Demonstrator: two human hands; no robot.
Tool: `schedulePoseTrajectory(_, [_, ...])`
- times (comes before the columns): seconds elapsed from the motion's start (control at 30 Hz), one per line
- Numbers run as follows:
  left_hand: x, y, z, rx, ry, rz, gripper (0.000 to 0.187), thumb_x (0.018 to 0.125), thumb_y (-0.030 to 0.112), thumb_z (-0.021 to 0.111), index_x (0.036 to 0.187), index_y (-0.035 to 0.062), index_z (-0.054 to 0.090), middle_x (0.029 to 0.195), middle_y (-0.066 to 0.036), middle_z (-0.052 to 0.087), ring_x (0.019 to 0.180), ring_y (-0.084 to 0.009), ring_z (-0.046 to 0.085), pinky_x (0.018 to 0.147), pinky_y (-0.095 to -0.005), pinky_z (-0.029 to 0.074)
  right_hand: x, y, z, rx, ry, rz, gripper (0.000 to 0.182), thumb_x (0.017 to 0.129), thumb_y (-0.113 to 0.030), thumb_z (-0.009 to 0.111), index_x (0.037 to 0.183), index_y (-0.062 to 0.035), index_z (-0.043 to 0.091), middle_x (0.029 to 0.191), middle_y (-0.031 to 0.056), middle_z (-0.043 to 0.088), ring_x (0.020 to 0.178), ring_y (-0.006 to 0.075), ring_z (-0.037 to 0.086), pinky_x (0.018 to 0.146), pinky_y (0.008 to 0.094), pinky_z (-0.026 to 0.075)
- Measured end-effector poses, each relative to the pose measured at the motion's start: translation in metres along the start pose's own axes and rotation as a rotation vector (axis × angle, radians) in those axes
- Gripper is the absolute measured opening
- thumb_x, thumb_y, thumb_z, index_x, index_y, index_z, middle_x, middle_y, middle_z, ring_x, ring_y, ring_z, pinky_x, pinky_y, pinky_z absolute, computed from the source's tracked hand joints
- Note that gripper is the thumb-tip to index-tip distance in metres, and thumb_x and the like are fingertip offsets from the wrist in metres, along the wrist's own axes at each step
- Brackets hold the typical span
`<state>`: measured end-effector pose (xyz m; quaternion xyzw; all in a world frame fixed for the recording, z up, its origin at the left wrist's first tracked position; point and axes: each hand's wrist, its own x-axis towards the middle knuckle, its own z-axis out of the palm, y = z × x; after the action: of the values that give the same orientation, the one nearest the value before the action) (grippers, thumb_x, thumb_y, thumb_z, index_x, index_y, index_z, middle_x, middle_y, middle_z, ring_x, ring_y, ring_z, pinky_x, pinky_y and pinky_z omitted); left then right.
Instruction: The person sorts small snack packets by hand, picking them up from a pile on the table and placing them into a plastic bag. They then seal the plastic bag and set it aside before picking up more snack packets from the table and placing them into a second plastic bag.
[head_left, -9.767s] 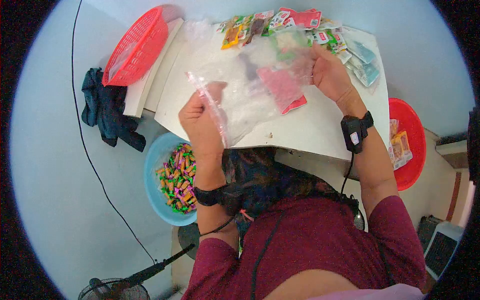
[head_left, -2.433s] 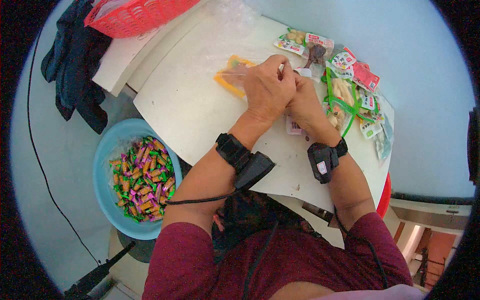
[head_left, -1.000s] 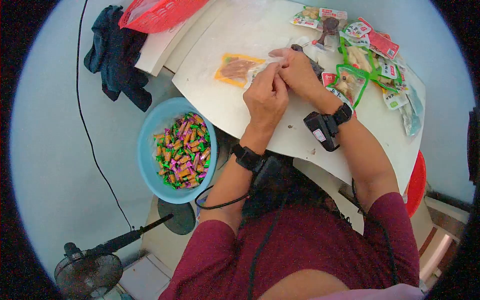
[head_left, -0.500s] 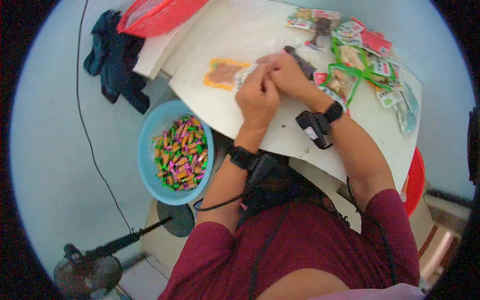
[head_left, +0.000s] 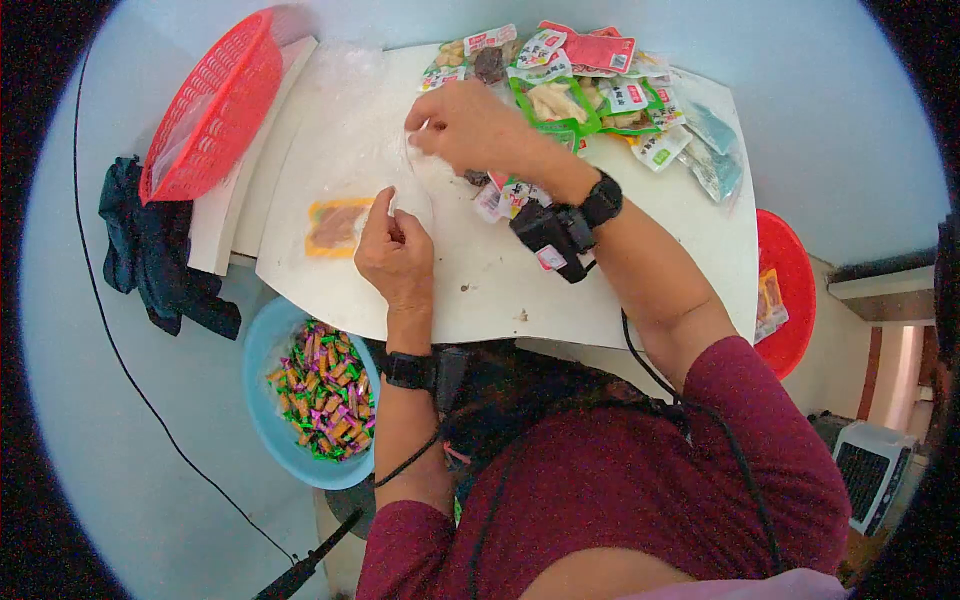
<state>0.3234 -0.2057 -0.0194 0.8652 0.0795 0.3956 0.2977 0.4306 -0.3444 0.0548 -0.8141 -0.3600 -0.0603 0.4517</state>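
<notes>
My left hand [head_left: 396, 258] is closed in a pinch at the near side of a thin clear plastic bag [head_left: 418, 190]. Farther up the table, my right hand [head_left: 468, 125] pinches the bag's other side, so the film stretches between my hands. Just left of my left hand lies a flat yellow-edged packet [head_left: 325, 242] with brownish contents. Beyond and right of my right hand is a pile of sealed snack packets, among them a green-edged packet [head_left: 556, 103]. A few more small packets [head_left: 515, 197] lie partly hidden under my right forearm.
More clear film [head_left: 335, 95] lies at the white table's [head_left: 480, 300] far left. A red basket [head_left: 215, 120] stands beyond it. A blue basin [head_left: 262, 420] of wrapped candies sits below left, a red basin [head_left: 790, 310] below right. Dark cloth [head_left: 150, 250] hangs at left.
My hands, close together before, have moved apart: the right one went farther up the table, the left one stayed near the yellow-edged packet. The whole view has shifted.
</notes>
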Motion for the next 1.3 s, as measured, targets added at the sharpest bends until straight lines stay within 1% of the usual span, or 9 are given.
schedulePoseTrajectory(0.27, [0.0, -0.003, 0.001, 0.026, 0.014, 0.029, 0.015, 0.078, 0.004, 0.063, 0.091, 0.0017, 0.069, 0.062, -0.013, 0.062, 0.051, -0.0225, 0.059, 0.049, -0.0324, 0.045, -0.02, 0.036, -0.083, -0.509, 0.219, 0.128, 0.028, 0.08, -0.02, 0.063, 0.099, -0.0004, 0.065, 0.083, 0.0156, 0.067, 0.078, 0.0248, 0.066, 0.068, 0.035, 0.051])
schedulePoseTrajectory(0.37, [0.002, -0.002, 0.004, 0.074, 0.011, 0.061, 0.013, 0.079, 0.006, 0.064, 0.09, 0.0021, 0.07, 0.062, -0.013, 0.062, 0.051, -0.0228, 0.06, 0.049, -0.0325, 0.046, -0.049, 0.063, -0.097, -0.622, 0.246, 0.136, 0.03, 0.08, -0.021, 0.063, 0.104, -0.0034, 0.066, 0.091, 0.0153, 0.068, 0.082, 0.0281, 0.065, 0.075, 0.0365, 0.05])
schedulePoseTrajectory(0.57, [0.002, -0.003, 0.004, 0.129, 0.077, 0.193, 0.011, 0.078, 0.007, 0.065, 0.087, 0.0028, 0.07, 0.06, -0.011, 0.061, 0.049, -0.0227, 0.057, 0.047, -0.0334, 0.044, -0.11, 0.068, -0.122, -0.502, 0.253, 0.195, 0.033, 0.08, -0.019, 0.064, 0.11, -0.0053, 0.065, 0.095, 0.0152, 0.068, 0.08, 0.024, 0.065, 0.075, 0.0337, 0.05])
schedulePoseTrajectory(0.7, [0.003, -0.006, 0.006, 0.151, 0.066, 0.225, 0.012, 0.077, 0.007, 0.065, 0.087, 0.0037, 0.07, 0.059, -0.011, 0.061, 0.048, -0.0218, 0.057, 0.047, -0.0335, 0.044, -0.125, 0.054, -0.125, -0.343, 0.153, 0.347, 0.027, 0.08, -0.021, 0.067, 0.099, -0.0017, 0.068, 0.078, 0.0111, 0.066, 0.07, 0.0149, 0.062, 0.066, 0.0299, 0.05])
schedulePoseTrajectory(0.8, [0.001, -0.008, 0.005, 0.162, 0.059, 0.214, 0.012, 0.077, 0.007, 0.065, 0.088, 0.0038, 0.07, 0.058, -0.01, 0.06, 0.048, -0.0206, 0.056, 0.047, -0.033, 0.043, -0.13, 0.047, -0.116, -0.27, 0.004, 0.444, 0.026, 0.079, -0.023, 0.068, 0.091, 0.0001, 0.068, 0.075, 0.0112, 0.066, 0.068, 0.0162, 0.062, 0.064, 0.0308, 0.05])
schedulePoseTrajectory(0.9, [0.003, -0.004, 0.005, 0.131, 0.055, 0.189, 0.012, 0.077, 0.006, 0.065, 0.088, 0.0033, 0.07, 0.057, -0.01, 0.059, 0.047, -0.0195, 0.054, 0.047, -0.032, 0.042, -0.127, 0.052, -0.095, -0.37, 0.093, 0.257, 0.026, 0.078, -0.023, 0.068, 0.092, -0.0016, 0.067, 0.078, 0.013, 0.067, 0.068, 0.0208, 0.063, 0.064, 0.0326, 0.05])
schedulePoseTrajectory(1.1, [0.003, -0.004, 0.006, 0.14, 0.046, 0.228, 0.013, 0.077, 0.005, 0.065, 0.088, 0.0017, 0.07, 0.056, -0.01, 0.058, 0.045, -0.0182, 0.052, 0.046, -0.0311, 0.041, -0.124, 0.054, -0.064, -0.335, -0.067, 0.143, 0.029, 0.076, -0.017, 0.066, 0.103, -0.007, 0.066, 0.086, 0.016, 0.067, 0.073, 0.0294, 0.064, 0.067, 0.0342, 0.05])
schedulePoseTrajectory(1.23, [0.002, -0.003, 0.006, 0.125, 0.046, 0.21, 0.013, 0.077, 0.004, 0.065, 0.088, 0.0013, 0.07, 0.055, -0.01, 0.058, 0.045, -0.0176, 0.051, 0.045, -0.0312, 0.04, -0.124, 0.039, -0.07, -0.272, -0.103, 0.144, 0.029, 0.077, -0.012, 0.064, 0.105, -0.0073, 0.067, 0.086, 0.0159, 0.067, 0.073, 0.0278, 0.064, 0.066, 0.0338, 0.049])
schedulePoseTrajectory(1.3, [0.002, -0.003, 0.005, 0.094, 0.028, 0.177, 0.013, 0.076, 0.004, 0.065, 0.089, 0.0013, 0.07, 0.055, -0.01, 0.057, 0.044, -0.0174, 0.05, 0.045, -0.0312, 0.039, -0.123, 0.044, -0.073, -0.282, 0.037, 0.193, 0.026, 0.078, -0.012, 0.064, 0.103, -0.0059, 0.067, 0.083, 0.0151, 0.068, 0.07, 0.026, 0.064, 0.065, 0.0334, 0.05])
